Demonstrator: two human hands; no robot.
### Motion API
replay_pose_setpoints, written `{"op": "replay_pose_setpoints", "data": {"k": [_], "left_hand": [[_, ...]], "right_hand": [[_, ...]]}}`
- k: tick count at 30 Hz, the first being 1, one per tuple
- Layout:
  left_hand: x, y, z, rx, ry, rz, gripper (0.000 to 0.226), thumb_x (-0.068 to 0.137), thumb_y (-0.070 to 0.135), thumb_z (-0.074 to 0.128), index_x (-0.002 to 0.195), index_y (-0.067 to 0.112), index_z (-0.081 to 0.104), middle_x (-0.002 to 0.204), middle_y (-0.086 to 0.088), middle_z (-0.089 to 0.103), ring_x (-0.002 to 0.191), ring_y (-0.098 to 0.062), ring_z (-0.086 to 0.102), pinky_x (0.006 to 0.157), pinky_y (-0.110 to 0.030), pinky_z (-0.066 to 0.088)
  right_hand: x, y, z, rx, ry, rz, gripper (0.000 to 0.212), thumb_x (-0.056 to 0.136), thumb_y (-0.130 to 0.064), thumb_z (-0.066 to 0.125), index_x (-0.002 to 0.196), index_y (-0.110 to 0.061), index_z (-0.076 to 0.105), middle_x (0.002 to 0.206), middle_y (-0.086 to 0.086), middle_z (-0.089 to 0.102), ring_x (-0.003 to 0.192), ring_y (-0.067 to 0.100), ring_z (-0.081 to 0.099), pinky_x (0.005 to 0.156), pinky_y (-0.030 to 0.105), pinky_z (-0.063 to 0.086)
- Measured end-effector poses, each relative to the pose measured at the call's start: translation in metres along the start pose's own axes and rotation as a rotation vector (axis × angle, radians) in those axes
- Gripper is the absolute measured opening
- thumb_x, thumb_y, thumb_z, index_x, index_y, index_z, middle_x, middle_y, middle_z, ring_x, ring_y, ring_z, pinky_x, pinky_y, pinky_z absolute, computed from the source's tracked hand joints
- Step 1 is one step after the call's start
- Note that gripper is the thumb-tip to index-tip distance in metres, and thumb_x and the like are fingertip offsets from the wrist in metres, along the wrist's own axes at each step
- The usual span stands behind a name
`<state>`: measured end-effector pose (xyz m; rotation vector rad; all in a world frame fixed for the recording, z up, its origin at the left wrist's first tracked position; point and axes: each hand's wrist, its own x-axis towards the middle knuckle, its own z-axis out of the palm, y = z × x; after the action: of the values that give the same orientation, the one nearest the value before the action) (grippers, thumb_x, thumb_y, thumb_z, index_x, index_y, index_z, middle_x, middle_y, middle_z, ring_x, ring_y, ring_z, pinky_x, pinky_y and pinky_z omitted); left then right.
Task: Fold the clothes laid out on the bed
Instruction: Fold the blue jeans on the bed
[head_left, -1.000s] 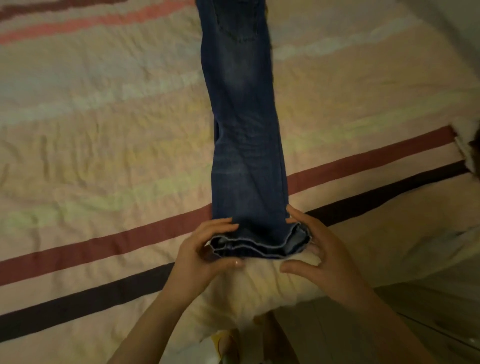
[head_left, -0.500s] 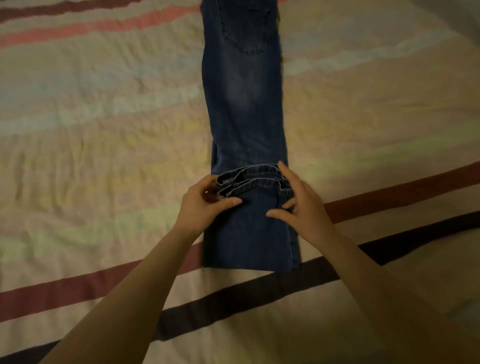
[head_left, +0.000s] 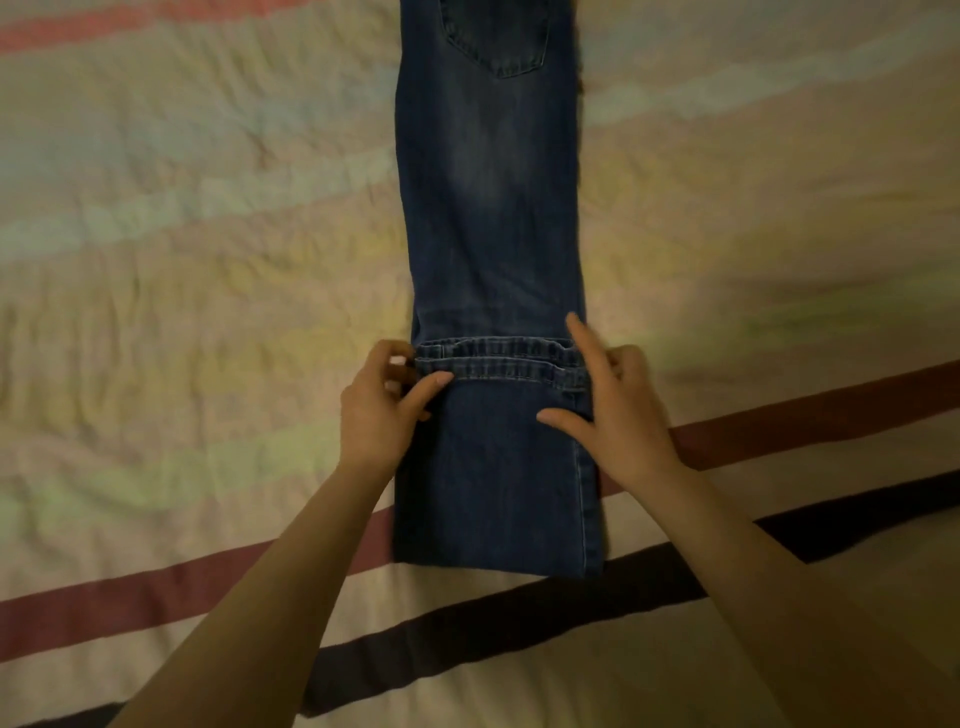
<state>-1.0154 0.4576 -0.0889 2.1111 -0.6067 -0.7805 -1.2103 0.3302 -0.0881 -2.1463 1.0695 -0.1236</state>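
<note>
Head view shows the jeans (head_left: 488, 218) lying lengthwise on the bed (head_left: 182, 270), legs stacked one on the other, with the lower leg section doubled back over the garment. The hems (head_left: 498, 358) now lie across the jeans partway up, two stitched edges nearly aligned, and the new fold edge (head_left: 493, 566) sits nearest the person, over the dark stripe (head_left: 519, 623) of the bedspread. A back pocket (head_left: 498, 36) is visible at the far end of the jeans, so the seat faces up.

The left hand (head_left: 379, 410) pinches the hems at the left edge of the jeans, thumb on top and fingers curled at the side; this grip appears to hold the two layers square. The right hand (head_left: 618, 410) is at the right edge of the jeans, thumb spread flat on the folded layer and index finger extended along the side seam past the hems. Whether it grips the cloth or only presses it cannot be told; the spread posture suggests pressing and aligning.

Judgement: the first lengthwise fold is placed but not yet settled. The far half of the jeans is unfolded, so at least one more fold appears to be needed. No other clothes are in view.
</note>
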Motion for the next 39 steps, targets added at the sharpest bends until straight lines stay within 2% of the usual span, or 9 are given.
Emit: {"op": "replay_pose_setpoints", "data": {"k": [3,7,11,15,22,27,31,36,39], "left_hand": [[-0.019,-0.015,-0.022,0.056,-0.104,0.227,0.060,0.076,0.050,0.067,0.130,0.044,0.042,0.108,0.010,0.041,0.090,0.004,0.051,0.084,-0.008,0.044],[-0.048,-0.041,-0.032,0.155,-0.346,0.351,0.061,0.083,0.063,0.051,0.138,0.058,0.026,0.129,0.019,0.020,0.120,0.012,0.030,0.101,0.000,0.024],[-0.055,-0.051,-0.031,0.318,-0.427,0.528,0.093,0.065,0.073,0.064,0.144,0.039,0.030,0.154,0.003,0.001,0.144,-0.012,0.011,0.115,-0.027,0.020],[-0.064,-0.052,-0.023,0.610,-0.437,0.663,0.109,0.058,0.068,0.073,0.147,0.033,0.022,0.158,-0.008,-0.008,0.146,-0.028,-0.004,0.112,-0.050,0.006],[-0.079,-0.059,-0.025,0.649,-0.440,0.774,0.087,0.064,0.040,0.082,0.140,0.025,0.042,0.152,0.001,0.031,0.142,-0.019,0.020,0.114,-0.037,0.011],[-0.085,-0.053,-0.033,0.496,-0.325,0.704,0.053,0.063,0.024,0.087,0.112,0.018,0.068,0.116,0.000,0.068,0.112,-0.019,0.061,0.105,-0.030,0.032],[-0.097,-0.036,-0.047,0.342,-0.327,0.620,0.040,0.070,0.021,0.077,0.110,0.016,0.070,0.110,-0.001,0.070,0.101,-0.021,0.067,0.092,-0.032,0.051],[-0.118,-0.004,-0.067,0.133,-0.342,0.492,0.039,0.074,0.009,0.078,0.108,0.024,0.070,0.105,0.012,0.068,0.096,-0.006,0.066,0.088,-0.016,0.050],[-0.121,0.025,-0.087,0.028,-0.389,0.457,0.035,0.073,0.009,0.078,0.101,0.029,0.071,0.098,0.019,0.072,0.092,0.000,0.067,0.085,-0.016,0.051]], "right_hand": [[-0.027,0.003,-0.010,0.094,0.018,0.025,0.090,0.077,-0.044,0.066,0.142,-0.049,0.005,0.122,-0.007,0.020,0.110,0.007,0.031,0.091,0.024,0.033],[-0.067,0.011,-0.007,-0.061,-0.014,-0.218,0.068,0.085,-0.056,0.049,0.144,-0.039,0.021,0.147,0.008,0.021,0.134,0.024,0.022,0.106,0.030,0.029],[-0.088,0.017,0.007,-0.295,-0.237,-0.367,0.098,0.066,-0.081,0.051,0.147,-0.036,0.016,0.157,0.000,0.006,0.143,0.026,0.005,0.108,0.054,0.018],[-0.096,0.012,0.019,-0.353,-0.194,-0.459,0.095,0.059,-0.051,0.082,0.139,-0.021,0.042,0.148,0.007,0.036,0.136,0.027,0.024,0.102,0.057,0.036],[-0.108,0.007,0.024,-0.199,-0.010,-0.458,0.055,0.055,-0.001,0.087,0.108,-0.004,0.069,0.114,0.010,0.067,0.109,0.025,0.061,0.098,0.035,0.045],[-0.112,-0.006,0.020,-0.107,0.091,-0.369,0.036,0.063,0.001,0.082,0.097,-0.003,0.072,0.093,0.008,0.072,0.086,0.021,0.068,0.086,0.023,0.047],[-0.120,-0.019,0.008,-0.018,0.091,-0.303,0.035,0.066,0.003,0.080,0.100,-0.003,0.072,0.090,0.006,0.071,0.081,0.016,0.066,0.078,0.021,0.049],[-0.140,-0.042,-0.018,0.084,0.106,-0.206,0.031,0.070,0.006,0.076,0.098,-0.007,0.072,0.090,-0.004,0.068,0.083,0.002,0.062,0.077,0.012,0.048],[-0.143,-0.063,-0.043,0.133,0.135,-0.194,0.009,0.085,-0.020,0.066,0.091,-0.016,0.071,0.082,-0.011,0.063,0.084,-0.012,0.056,0.077,0.000,0.038]]}}
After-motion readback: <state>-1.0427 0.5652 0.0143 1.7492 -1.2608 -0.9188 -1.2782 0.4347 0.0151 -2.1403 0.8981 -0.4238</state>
